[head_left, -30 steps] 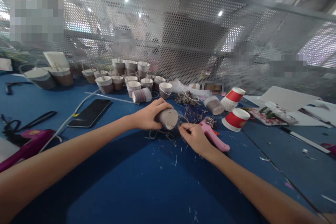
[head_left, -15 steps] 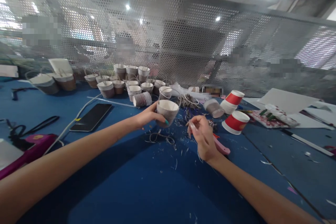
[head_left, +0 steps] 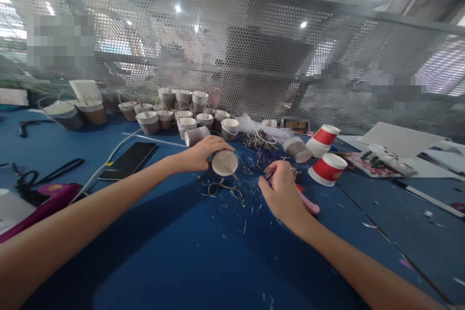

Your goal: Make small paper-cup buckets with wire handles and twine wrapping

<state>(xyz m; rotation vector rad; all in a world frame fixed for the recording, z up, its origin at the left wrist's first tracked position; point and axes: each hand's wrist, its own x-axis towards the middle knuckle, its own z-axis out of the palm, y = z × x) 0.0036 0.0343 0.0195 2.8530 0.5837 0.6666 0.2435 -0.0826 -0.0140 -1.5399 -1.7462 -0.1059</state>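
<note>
At twelve o'clock, my left hand (head_left: 203, 152) is clamped round a small cup (head_left: 224, 163), tilted, probably so its round end faces me. My right hand (head_left: 284, 191) curls at one o'clock, around what I cannot tell; loose cord (head_left: 228, 186) lies at the cup's six o'clock.

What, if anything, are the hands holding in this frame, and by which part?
The left hand holds a small grayish cup by its side wall. Whether the right hand holds anything cannot be told.
</note>
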